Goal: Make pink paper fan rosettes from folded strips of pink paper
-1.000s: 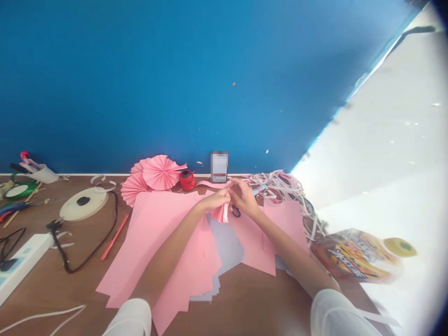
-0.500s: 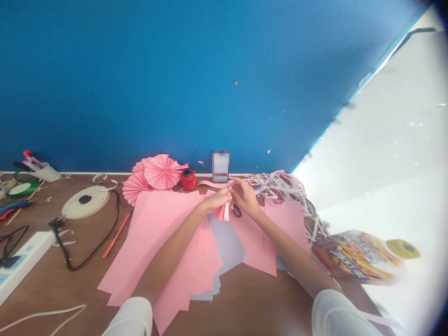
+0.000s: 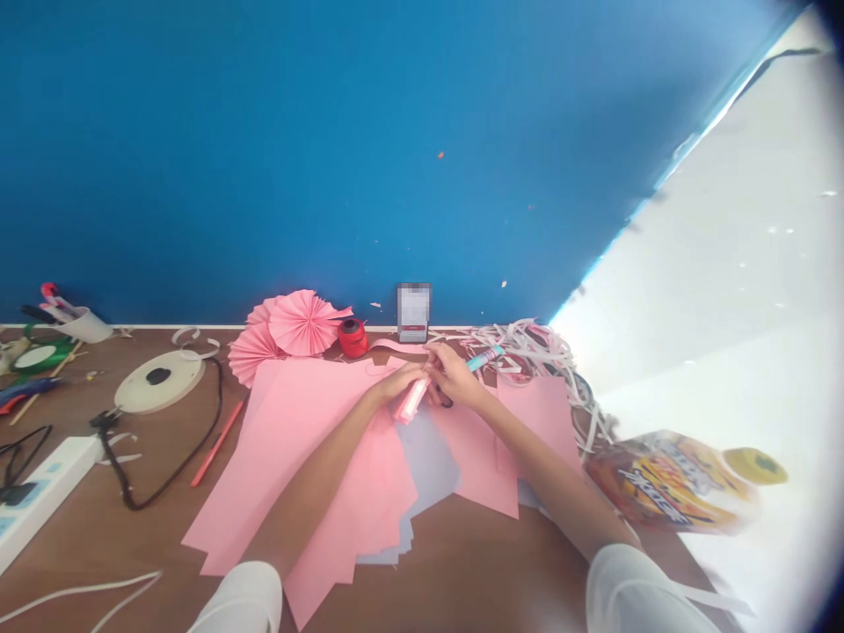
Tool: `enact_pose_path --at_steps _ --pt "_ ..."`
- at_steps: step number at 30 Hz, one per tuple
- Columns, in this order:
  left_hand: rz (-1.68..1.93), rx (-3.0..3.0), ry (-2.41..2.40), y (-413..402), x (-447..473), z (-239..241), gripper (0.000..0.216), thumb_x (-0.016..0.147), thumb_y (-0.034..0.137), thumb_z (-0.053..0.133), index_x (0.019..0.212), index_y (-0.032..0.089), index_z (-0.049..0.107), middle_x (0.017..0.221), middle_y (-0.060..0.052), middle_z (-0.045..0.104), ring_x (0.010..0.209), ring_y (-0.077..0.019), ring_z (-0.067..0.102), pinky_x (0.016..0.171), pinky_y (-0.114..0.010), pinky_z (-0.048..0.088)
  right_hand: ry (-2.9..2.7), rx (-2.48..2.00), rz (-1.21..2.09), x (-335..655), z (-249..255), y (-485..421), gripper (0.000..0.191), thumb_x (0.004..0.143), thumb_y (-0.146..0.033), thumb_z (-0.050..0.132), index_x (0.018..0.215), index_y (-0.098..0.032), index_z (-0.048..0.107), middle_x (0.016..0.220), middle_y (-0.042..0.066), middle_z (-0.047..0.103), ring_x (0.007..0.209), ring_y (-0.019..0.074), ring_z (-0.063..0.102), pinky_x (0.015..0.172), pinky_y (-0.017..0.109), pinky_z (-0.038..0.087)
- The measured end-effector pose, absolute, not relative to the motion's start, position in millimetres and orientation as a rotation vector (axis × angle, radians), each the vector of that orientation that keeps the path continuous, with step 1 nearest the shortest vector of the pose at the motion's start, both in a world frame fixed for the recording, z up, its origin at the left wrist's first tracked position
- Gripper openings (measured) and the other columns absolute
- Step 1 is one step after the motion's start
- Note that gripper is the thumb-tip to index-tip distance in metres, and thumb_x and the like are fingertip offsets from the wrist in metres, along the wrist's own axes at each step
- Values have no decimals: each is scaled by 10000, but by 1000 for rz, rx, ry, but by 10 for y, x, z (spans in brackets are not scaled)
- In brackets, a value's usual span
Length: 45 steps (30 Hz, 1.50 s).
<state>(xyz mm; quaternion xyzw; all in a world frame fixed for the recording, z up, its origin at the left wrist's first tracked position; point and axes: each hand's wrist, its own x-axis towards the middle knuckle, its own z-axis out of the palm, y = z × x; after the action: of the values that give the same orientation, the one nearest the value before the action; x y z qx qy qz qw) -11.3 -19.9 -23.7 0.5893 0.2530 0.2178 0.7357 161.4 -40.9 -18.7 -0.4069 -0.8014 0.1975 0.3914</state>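
Both my hands meet over the pink paper sheets [image 3: 309,440] on the brown table. My left hand [image 3: 399,383] pinches a folded, pleated strip of pink paper [image 3: 410,402], squeezed into a narrow bundle that slants down to the left. My right hand [image 3: 452,378] is closed on the upper end of the same bundle. Just beyond my right hand lies a blue-capped glue stick [image 3: 486,356]. Black scissor handles are mostly hidden under my right hand.
Finished pink paper fans [image 3: 290,330] lean on the blue wall beside a red tape roll [image 3: 352,338] and a small card [image 3: 414,313]. A heap of white paper strips [image 3: 541,356] lies right. Left are a round device with black cable [image 3: 156,383], a power strip [image 3: 40,492] and a red pencil [image 3: 217,444]. A snack bag [image 3: 673,483] lies at right.
The pleated paper, spread like a small fan a second ago, is now squeezed flat into a narrow bundle. Both hands have dropped slightly toward the table.
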Motion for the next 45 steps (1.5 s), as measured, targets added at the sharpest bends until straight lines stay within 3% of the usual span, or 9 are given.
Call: enact_pose_path --at_steps 5,10,15,23,33,39,45 --pt "469 1264 585 -136 -170 -430 395 828 454 437 934 100 576 674 -100 670 554 -183 619 562 -288 474 -2037 -1028 511 1585 -224 -416 400 861 -144 487 1256 -206 487 925 60 507 879 202 510 810 370 462" --pt "527 1242 623 -115 -178 -474 398 841 461 459 948 100 586 672 -91 660 559 -176 611 565 -283 472 -2020 -1036 482 1576 -229 -425 389 875 -152 472 1257 -219 495 872 42 523 881 199 531 813 361 462" --pt "581 1155 597 -129 -180 -438 431 814 481 548 1035 112 575 733 -92 671 598 -180 631 605 -285 479 -1932 -1072 483 1570 -259 -431 396 889 -164 464 1280 -226 466 1007 68 576 889 186 559 824 360 473" --pt "591 1150 596 -118 -192 -442 501 761 443 671 1145 133 583 865 -89 676 770 -183 649 660 -249 452 -1930 -1099 429 1571 -275 -440 359 894 -184 477 1250 -221 483 1000 72 618 925 208 564 846 390 469" --pt "632 1245 528 -115 -200 -448 539 750 393 714 1196 121 579 917 -77 657 802 -144 597 750 -245 428 -1966 -1063 412 1536 -265 -432 348 888 -149 445 1222 -214 515 956 83 590 932 229 542 849 419 460" --pt "719 1165 532 -104 -205 -453 656 720 373 750 1288 171 492 968 -78 660 853 -154 620 794 -258 442 -1905 -1067 465 1532 -162 -465 370 876 -168 489 1241 -229 501 1007 76 604 941 214 564 854 397 467" --pt "842 1174 544 -92 -169 -490 664 660 367 797 1228 170 514 1057 -96 648 947 -162 604 820 -249 437 -1856 -1077 525 1485 -40 -538 369 909 -260 502 1277 -242 472 1052 72 633 963 197 598 861 374 477"
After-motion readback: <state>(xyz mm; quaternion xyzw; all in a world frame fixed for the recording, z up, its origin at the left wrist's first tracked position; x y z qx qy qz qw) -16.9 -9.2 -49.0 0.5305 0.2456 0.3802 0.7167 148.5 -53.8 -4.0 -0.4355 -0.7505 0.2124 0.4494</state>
